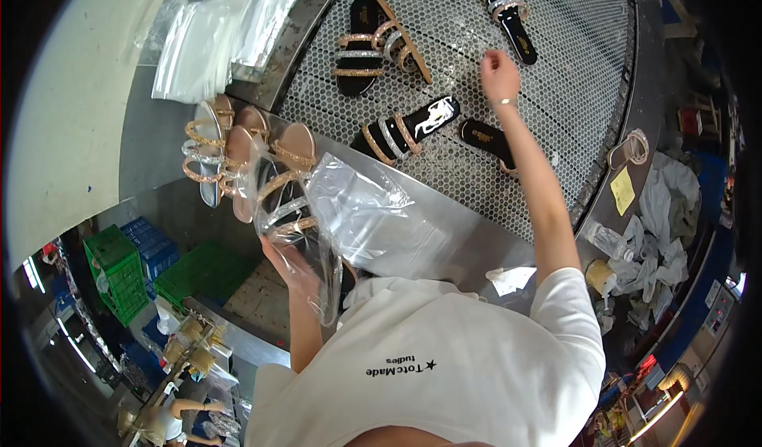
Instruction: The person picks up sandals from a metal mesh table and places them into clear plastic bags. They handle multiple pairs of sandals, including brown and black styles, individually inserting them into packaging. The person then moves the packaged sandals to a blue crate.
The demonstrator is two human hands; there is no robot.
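At the lower left my left hand (287,266) is closed round a strappy slide sandal (287,209) inside a clear plastic bag, whose loose film hangs beside the wrist. My right hand (498,76) reaches over the perforated metal belt (468,42) with its fingers curled; what they hold, if anything, is hidden. Below it lies a black sandal (484,136), partly covered by my forearm. Another black sandal (389,138) with glittery straps rests at the belt's near edge. A pair of sandals (361,50) sits farther left, one tipped on its side.
Several rose-gold sandals (238,149) stand on the metal ledge at left, near a stack of clear bags (222,34). More clear bags (365,201) lie before me. Another black sandal (512,23) is far right on the belt. Green crates (115,272) stand lower left.
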